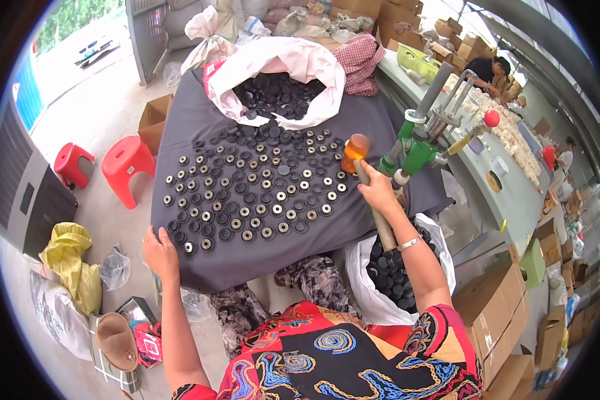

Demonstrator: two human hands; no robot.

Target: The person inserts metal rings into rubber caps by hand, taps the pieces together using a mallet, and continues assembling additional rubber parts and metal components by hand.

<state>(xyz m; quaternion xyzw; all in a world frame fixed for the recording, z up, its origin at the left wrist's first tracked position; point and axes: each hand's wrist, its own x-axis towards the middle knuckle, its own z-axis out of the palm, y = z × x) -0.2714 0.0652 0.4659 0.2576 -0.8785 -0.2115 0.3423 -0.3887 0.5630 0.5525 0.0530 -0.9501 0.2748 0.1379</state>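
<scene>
My right hand (379,193) is closed round the wooden handle of a mallet (355,152) with an orange head. The head is at the right side of the cloth-covered table (247,263), beside the small parts. At the table's near left edge rests my left hand (161,257), fingers spread out and nothing in them. Between the two hands lie many black rings (225,234), several with metal bearing-like inserts (248,235) in them. Behind these, a white sack (323,60) lies open, with black round caps (280,97) spilling from it.
A green hand press (417,157) with a red-knobbed lever stands right of the table. Another white sack (440,233) of black caps sits near my right forearm. Red stools (128,167) and a cardboard box (155,120) are on the left. A person (490,73) works at the long bench (487,200).
</scene>
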